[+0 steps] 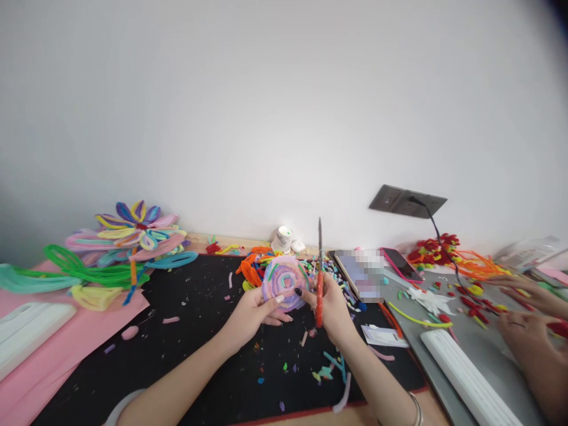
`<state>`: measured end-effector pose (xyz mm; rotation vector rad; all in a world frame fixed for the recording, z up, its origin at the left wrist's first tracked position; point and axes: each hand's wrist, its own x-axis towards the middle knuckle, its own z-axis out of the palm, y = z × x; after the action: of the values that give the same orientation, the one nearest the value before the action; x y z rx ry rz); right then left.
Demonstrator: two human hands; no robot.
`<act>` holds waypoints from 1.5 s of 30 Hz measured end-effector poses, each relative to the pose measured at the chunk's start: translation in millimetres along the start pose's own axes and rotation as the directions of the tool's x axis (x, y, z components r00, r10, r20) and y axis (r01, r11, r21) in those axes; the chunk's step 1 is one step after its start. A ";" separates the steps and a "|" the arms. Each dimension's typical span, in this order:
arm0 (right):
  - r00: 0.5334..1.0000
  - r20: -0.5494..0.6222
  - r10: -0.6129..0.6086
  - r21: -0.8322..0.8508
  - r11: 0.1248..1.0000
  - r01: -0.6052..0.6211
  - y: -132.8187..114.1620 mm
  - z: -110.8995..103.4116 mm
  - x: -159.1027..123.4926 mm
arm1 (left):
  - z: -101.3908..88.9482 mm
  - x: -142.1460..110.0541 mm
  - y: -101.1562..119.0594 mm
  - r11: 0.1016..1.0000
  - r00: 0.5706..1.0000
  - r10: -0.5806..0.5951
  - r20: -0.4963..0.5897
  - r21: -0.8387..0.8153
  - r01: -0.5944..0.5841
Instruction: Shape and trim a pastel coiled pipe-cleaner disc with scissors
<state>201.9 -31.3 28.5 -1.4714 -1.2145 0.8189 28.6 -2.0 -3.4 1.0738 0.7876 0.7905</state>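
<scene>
Closest in, bright scraps (326,373) litter the black mat (190,355). And here's the left hand (254,309), thumb and fingers pinching a coiled pastel disc (284,281) over the mat; the right hand (336,306) curls around orange-handled scissors (319,296), blades pointing up (one dark nail resting on the disc!). Beyond it, orange loops (251,272), then a white cup (281,241) by the pale wall (284,118).

A pale, blank wall (275,124) backs the wooden table (328,419).
</scene>
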 end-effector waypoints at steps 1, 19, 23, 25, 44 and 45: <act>1.000 -0.015 0.008 0.007 1.000 -0.007 1.4 -2.2 0.5 | -0.5 0.4 -0.6 1.000 1.000 0.000 0.003 -0.003 0.000; 0.998 -0.005 0.056 0.117 0.992 -0.055 -6.1 -7.0 -2.5 | -1.5 0.5 0.5 1.000 1.000 -0.003 0.014 -0.021 0.003; 0.997 -0.014 0.078 0.148 0.986 -0.075 -3.6 -8.6 -1.8 | -0.4 -0.6 2.8 1.000 1.000 0.018 0.023 -0.005 -0.018; 0.997 -0.008 0.074 0.178 0.981 -0.071 -2.1 -8.8 -2.1 | 0.1 -0.8 3.0 1.000 0.999 0.020 0.031 0.000 -0.020; 0.994 -0.103 -0.027 -0.117 0.993 0.015 2.9 -30.8 -0.8 | -5.2 2.7 0.5 0.998 0.999 0.028 -0.030 -0.050 -0.029; 0.996 -0.066 -0.060 -0.200 0.979 0.046 2.0 -34.6 -2.9 | -5.5 3.3 0.3 0.998 0.999 0.031 -0.045 -0.061 -0.034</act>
<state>233.8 -43.6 35.0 -1.6073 -1.3057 0.6175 25.5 3.3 -5.2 1.0190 0.7793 0.8629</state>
